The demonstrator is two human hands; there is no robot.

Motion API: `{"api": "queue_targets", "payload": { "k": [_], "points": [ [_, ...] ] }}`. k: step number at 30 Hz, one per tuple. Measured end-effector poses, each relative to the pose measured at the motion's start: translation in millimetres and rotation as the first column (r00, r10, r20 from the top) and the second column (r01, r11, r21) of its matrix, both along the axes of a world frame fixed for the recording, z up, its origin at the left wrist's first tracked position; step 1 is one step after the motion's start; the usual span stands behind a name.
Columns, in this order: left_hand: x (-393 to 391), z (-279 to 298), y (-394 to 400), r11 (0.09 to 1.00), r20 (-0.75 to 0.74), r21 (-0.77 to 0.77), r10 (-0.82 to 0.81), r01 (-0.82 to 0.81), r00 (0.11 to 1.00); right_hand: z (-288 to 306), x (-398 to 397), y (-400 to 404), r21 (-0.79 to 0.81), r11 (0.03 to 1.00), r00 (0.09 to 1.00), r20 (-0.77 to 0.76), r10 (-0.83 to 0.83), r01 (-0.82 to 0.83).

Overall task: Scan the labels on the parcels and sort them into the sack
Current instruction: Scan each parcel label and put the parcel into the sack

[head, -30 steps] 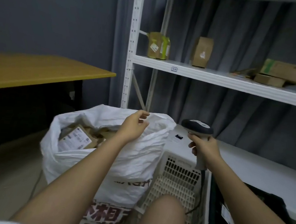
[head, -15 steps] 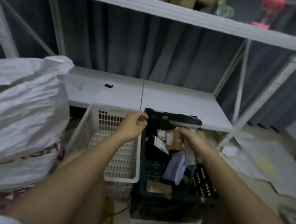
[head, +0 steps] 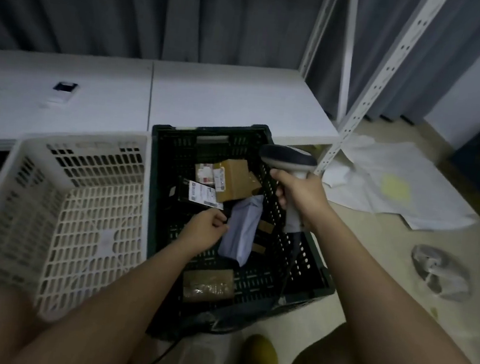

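Observation:
A dark green crate [head: 212, 129] holds several parcels: a brown box [head: 234, 178], a black parcel with a white label [head: 200, 193], a pale blue mailer [head: 242, 229] and a brown taped parcel [head: 208, 283]. My left hand [head: 205, 233] is inside the crate, its fingers curled against the mailer's left edge; whether they hold it is unclear. My right hand [head: 298, 195] grips the handle of a barcode scanner [head: 288, 157] over the crate's right wall, with the head pointing left above the parcels. The sack is out of view.
A white slotted basket [head: 83, 138] stands just left of the crate. Behind both runs a low white shelf [head: 227, 97] with a perforated upright [head: 376, 86]. Loose papers [head: 396, 180] and crumpled plastic [head: 439, 271] lie on the floor to the right. A yellow shoe [head: 261, 359] is near my knees.
My view has swung right and down from the sack to the crate. My left hand has left the sack's rim and dropped into the crate. The scanner has stayed in my right hand.

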State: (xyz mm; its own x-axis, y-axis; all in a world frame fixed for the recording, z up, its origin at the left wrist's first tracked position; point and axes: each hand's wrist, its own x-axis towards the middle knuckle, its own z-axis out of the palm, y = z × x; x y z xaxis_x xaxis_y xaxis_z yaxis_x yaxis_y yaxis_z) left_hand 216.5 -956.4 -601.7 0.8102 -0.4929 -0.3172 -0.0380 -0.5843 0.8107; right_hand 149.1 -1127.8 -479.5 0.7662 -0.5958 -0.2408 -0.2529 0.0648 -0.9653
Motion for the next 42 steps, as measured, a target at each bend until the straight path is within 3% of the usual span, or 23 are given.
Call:
{"api": "queue_targets", "payload": {
  "k": [8, 16, 22, 26, 30, 33, 35, 39, 42],
  "points": [
    [17, -77, -96, 0.982, -0.185, 0.123, -0.117, 0.141, 0.976, -37, 7, -51, 0.069, 0.995, 0.996, -0.064, -0.062, 0.067],
    [16, -142, -131, 0.956, -0.044, 0.293, -0.023, 0.035, 0.999, -60, 2, -81, 0.115, 0.982, 0.983, -0.124, -0.134, 0.149],
    [22, -167, -135, 0.91, -0.162, 0.408, -0.005, 0.071, 0.987, -67, 6, -89, 0.159, 0.972, 0.978, -0.149, -0.148, 0.172],
    [27, -173, -140, 0.889, -0.095, 0.45, -0.05, 0.087, 0.994, -67, 10, -87, 0.166, 0.973, 0.981, -0.138, -0.14, 0.162],
    [31, -178, -142, 0.922, -0.067, 0.378, -0.068, 0.088, 0.995, -68, 11, -84, 0.141, 0.979, 0.982, -0.137, -0.129, 0.148],
    [34, -178, -126, 0.942, -0.074, 0.333, 0.057, -0.029, 0.996, -69, 11, -81, 0.116, 0.983, 0.979, -0.164, -0.119, 0.139],
    [41, -175, -109, 0.949, 0.016, 0.293, 0.12, -0.119, 0.993, -70, 12, -78, 0.131, 0.979, 0.978, -0.158, -0.133, 0.155],
    [52, -156, -85, 0.966, 0.132, 0.257, 0.005, -0.039, 0.991, -70, 17, -74, 0.123, 0.984, 0.98, -0.167, -0.109, 0.13],
    [60, -126, -75, 0.991, -0.078, 0.047, 0.126, -0.122, 0.989, -72, 22, -70, 0.089, 0.992, 0.978, -0.198, -0.066, 0.085]
  ]
}}
